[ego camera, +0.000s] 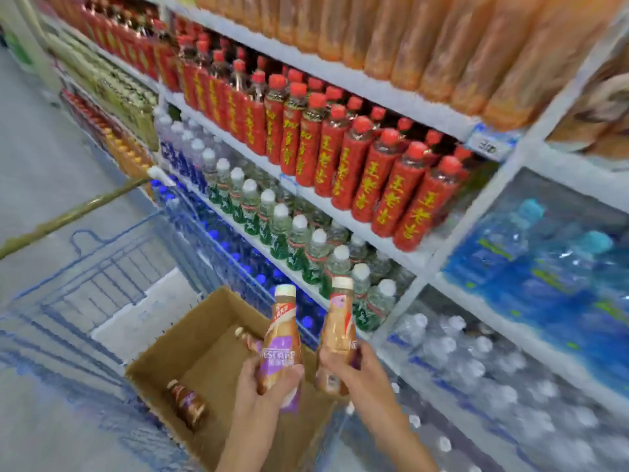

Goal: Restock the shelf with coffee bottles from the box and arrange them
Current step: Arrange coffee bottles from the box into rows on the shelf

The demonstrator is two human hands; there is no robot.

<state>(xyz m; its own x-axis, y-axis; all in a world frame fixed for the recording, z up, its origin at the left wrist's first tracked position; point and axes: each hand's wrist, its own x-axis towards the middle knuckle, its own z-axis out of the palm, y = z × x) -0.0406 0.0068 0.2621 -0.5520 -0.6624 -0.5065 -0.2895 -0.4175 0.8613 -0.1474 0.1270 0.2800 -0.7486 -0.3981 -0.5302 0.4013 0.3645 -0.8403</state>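
Observation:
My left hand [269,386] grips a coffee bottle [281,338] with a purple label, held upright above the cardboard box [190,332]. To its right, my right hand [354,369] holds a second coffee bottle [337,328], also upright, close to the shelf front. Two more coffee bottles lie inside the box: one [187,403] near its left wall, another [246,338] at the far side, partly hidden behind the bottle in my left hand. The box sits in a blue wire cart [102,267].
The shelving [360,229] on the right holds rows of red-labelled bottles [374,172], green-labelled water bottles [299,240], orange bottles on top and shrink-wrapped water packs [544,267] lower right. The cart handle [68,216] crosses the left; the aisle floor lies beyond it.

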